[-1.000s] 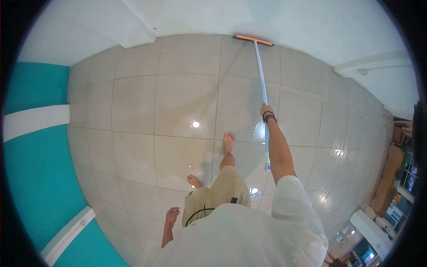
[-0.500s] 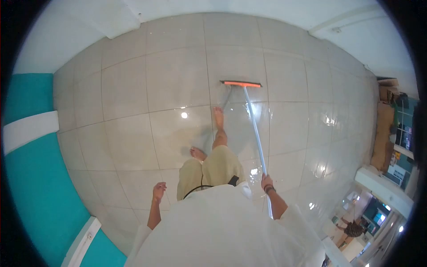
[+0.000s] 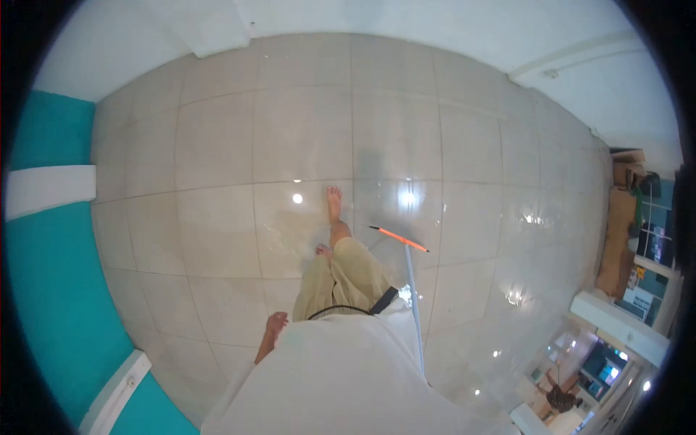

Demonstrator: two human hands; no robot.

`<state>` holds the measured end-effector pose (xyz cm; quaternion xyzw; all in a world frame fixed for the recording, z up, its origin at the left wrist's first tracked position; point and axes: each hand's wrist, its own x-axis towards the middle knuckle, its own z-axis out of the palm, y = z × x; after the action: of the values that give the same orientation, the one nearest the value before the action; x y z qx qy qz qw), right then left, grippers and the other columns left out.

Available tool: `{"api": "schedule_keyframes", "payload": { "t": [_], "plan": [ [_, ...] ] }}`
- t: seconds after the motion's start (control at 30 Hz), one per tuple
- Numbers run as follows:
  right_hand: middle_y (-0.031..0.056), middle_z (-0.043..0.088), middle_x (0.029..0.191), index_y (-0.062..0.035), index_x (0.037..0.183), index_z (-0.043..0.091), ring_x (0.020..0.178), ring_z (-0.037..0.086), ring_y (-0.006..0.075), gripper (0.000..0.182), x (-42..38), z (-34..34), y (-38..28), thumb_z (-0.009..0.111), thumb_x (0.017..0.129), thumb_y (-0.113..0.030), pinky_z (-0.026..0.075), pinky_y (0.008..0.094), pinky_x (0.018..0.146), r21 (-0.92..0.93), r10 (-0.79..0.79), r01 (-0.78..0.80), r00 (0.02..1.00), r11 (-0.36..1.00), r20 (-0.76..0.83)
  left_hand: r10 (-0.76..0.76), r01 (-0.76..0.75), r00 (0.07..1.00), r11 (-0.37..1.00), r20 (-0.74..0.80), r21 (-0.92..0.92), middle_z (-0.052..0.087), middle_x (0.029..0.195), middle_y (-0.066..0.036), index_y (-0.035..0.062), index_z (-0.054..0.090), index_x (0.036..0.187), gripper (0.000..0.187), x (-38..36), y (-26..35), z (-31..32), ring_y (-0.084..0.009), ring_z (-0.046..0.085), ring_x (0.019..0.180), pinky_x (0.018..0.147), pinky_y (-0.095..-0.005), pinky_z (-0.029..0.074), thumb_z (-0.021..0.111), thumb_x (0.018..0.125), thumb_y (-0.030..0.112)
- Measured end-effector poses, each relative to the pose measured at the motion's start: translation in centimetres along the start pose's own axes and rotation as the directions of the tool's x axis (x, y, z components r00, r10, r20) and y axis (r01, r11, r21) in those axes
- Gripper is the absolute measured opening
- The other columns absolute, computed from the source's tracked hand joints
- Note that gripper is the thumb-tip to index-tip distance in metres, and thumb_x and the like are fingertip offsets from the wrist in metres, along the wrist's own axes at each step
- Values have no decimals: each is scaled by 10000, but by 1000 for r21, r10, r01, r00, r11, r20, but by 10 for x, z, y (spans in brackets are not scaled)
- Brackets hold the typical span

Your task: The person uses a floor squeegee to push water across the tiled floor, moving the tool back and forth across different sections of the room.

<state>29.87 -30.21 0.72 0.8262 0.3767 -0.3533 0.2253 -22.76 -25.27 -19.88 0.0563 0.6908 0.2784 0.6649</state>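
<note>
Tiled floor [image 3: 217,145], glossy and seemingly wet, fills the centre of the frame I watch. The squeegee [image 3: 415,304] lies lower right of centre, its pole slanting back toward the torso, an angle that would suit a grip beside the body; its orange head [image 3: 400,238] slopes down rightward. The right hand is outside my view, so I cannot tell its opening or hold. The left hand [image 3: 277,322], lower left of centre, hangs free, probably for balance: fingers loosely curled, nothing visible in them, the squeegee well apart to their right.
</note>
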Motion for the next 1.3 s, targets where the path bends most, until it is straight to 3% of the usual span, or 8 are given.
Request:
{"api": "schedule_keyframes", "payload": {
  "t": [0.13,0.23,0.27,0.43,0.7,0.77,0.93,1.3],
  "plan": [
    [221,517,691,7,737,499,684,498,375,424,23,-39,-114,352,771,-389,384,427,594,11,-84,85,993,996,-80,-136,142,984,989,-112,48,550,668,-59,46,531,874,200,1,10,-5,-126,497,578,519,-241,403,433,758,176],
    [219,509,666,19,749,488,647,497,362,361,108,-58,-217,375,779,-322,372,407,541,161,-226,253,959,954,-168,113,-90,987,977,-114,192,548,667,-53,57,533,876,205,10,28,-14,-126,496,581,510,-238,391,445,743,186],
    [146,508,604,9,706,486,577,498,242,373,143,-65,-264,352,785,-330,376,361,538,167,-290,328,933,930,-215,-85,97,980,994,-180,58,548,675,-52,59,533,876,209,5,55,-15,-125,496,589,509,-232,383,445,740,192],
    [239,505,846,19,883,485,828,479,361,423,284,-144,-551,354,778,-369,375,405,718,47,-465,492,847,870,-257,-230,190,927,969,-296,-158,548,717,-55,70,524,894,220,-14,136,-26,-125,497,626,529,-231,371,442,740,203],
    [229,530,811,28,850,513,774,524,332,443,371,-217,-859,345,761,-372,404,381,692,62,-519,564,792,823,-323,-309,228,868,944,-388,-240,550,733,-51,59,515,911,242,-37,180,-24,-127,501,630,552,-238,377,412,748,205],
    [230,532,797,45,841,510,709,545,323,469,382,-210,-891,309,771,-373,424,380,641,151,-320,319,947,936,-20,-282,240,895,957,-345,-162,553,739,-53,57,516,912,243,-36,169,-24,-125,505,637,553,-238,379,414,747,204],
    [230,475,980,-1,996,460,945,441,348,477,349,-168,-825,284,774,-384,348,396,811,93,-313,321,945,942,-93,-247,216,925,967,-290,-136,554,732,-46,61,526,898,233,-26,160,-46,-114,505,640,546,-229,379,418,738,191],
    [266,507,780,-3,863,432,763,486,403,423,152,28,-370,280,795,-392,405,445,645,-62,-194,188,977,980,-93,12,3,977,998,-211,69,537,686,-42,30,534,847,178,-14,93,-185,-105,483,609,546,-216,389,440,762,155]
  ]
}}
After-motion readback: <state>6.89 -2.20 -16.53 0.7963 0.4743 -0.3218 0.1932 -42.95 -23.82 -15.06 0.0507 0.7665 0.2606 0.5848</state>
